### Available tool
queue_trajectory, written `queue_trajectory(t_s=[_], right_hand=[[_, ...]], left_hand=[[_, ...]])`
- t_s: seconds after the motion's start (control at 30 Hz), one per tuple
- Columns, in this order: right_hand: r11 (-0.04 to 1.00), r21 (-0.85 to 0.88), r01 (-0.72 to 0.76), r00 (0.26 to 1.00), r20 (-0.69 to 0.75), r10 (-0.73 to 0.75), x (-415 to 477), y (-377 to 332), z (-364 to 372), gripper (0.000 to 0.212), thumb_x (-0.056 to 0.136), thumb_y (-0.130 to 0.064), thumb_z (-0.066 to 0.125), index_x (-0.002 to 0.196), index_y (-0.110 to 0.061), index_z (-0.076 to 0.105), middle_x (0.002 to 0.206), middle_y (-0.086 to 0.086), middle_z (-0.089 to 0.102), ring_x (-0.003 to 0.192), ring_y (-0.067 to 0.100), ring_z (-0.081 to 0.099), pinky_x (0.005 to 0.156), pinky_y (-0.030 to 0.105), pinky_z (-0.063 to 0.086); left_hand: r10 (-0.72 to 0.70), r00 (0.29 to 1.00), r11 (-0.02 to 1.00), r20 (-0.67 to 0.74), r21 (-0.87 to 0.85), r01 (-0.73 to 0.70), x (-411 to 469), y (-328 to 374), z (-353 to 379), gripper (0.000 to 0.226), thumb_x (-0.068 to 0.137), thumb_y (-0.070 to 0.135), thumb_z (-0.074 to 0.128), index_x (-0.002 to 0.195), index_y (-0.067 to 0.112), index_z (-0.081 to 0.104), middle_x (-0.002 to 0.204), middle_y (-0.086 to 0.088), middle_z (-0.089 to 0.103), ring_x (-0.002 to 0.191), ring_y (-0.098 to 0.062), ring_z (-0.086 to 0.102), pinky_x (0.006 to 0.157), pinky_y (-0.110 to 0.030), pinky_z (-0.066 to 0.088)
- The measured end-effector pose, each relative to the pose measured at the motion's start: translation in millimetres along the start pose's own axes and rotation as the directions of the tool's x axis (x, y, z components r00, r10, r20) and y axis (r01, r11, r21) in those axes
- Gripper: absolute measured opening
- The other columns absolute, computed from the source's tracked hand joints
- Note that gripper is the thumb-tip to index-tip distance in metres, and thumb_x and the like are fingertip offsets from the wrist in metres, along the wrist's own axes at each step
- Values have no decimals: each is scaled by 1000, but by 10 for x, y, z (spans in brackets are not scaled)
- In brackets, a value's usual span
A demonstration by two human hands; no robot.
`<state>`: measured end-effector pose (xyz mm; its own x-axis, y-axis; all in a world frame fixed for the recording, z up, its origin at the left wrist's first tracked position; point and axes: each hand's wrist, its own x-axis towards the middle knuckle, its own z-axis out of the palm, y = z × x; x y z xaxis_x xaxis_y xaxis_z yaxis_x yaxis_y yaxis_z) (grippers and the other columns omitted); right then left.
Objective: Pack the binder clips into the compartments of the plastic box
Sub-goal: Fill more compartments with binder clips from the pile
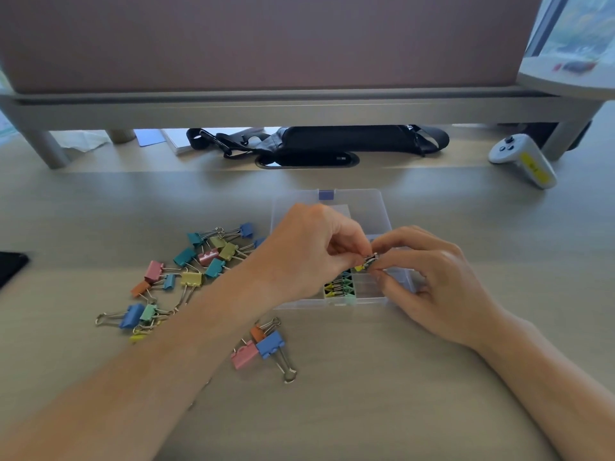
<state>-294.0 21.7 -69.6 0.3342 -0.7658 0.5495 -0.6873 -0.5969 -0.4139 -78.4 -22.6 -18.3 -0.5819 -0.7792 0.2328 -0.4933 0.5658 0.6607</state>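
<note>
A clear plastic box [379, 296] lies open on the desk, its lid [366, 202] folded back. One compartment [339, 287] holds several small yellow and green clips. My left hand [309, 251] and my right hand [436, 281] meet above the box, both pinching one small yellow binder clip [365, 263] by its wire handles. Loose coloured binder clips [196, 267] lie scattered left of the box. A pink and blue pair [258, 351] sits in front of it.
A monitor riser [299, 108] spans the back of the desk, with a black strap bag [332, 141] under it. A white game controller [522, 159] lies at the back right. A dark object [10, 266] pokes in at the left edge.
</note>
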Motion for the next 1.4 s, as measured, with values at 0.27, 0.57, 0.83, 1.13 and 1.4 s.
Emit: queue_trajectory(t_s=[0.27,0.57,0.83,1.13,1.4], right_hand=[[1000,2,27,1000,-13,-27,-15,6,-7,14,87,-10,72,94,-15,84,113,-1,71,103,14,69,89,28,55],[997,72,3,994,-109,5,6,-14,-37,14,78,3,84,84,-8,79,105,3,74,94,12,73,84,26,57],[996,87,4,997,-76,3,8,-17,-28,16,78,5,83,87,-7,80,104,1,74,93,9,71,83,26,57],[997,79,-23,998,-50,27,12,-34,-53,20,80,1,83,95,-10,75,103,-4,73,95,9,71,84,28,56],[997,61,-39,997,-60,43,15,-53,-57,22,78,4,83,93,-10,77,100,-7,74,94,3,70,85,15,51]], left_hand=[[41,998,987,39,153,-46,21,67,4,15,90,12,76,97,24,83,87,10,77,75,-1,69,73,-13,54],[159,982,923,103,336,-185,20,90,48,19,94,9,69,93,23,81,85,7,71,72,-4,54,66,-22,45],[228,965,838,127,479,-261,-4,101,86,25,92,-1,67,89,22,77,83,0,64,67,-14,58,50,-17,36],[145,985,931,88,325,-166,27,55,41,16,94,4,65,97,19,61,84,3,66,75,-14,63,67,-34,55],[184,974,852,131,473,-225,66,92,84,37,90,-6,63,97,24,43,76,0,62,64,-23,61,53,-42,54]])
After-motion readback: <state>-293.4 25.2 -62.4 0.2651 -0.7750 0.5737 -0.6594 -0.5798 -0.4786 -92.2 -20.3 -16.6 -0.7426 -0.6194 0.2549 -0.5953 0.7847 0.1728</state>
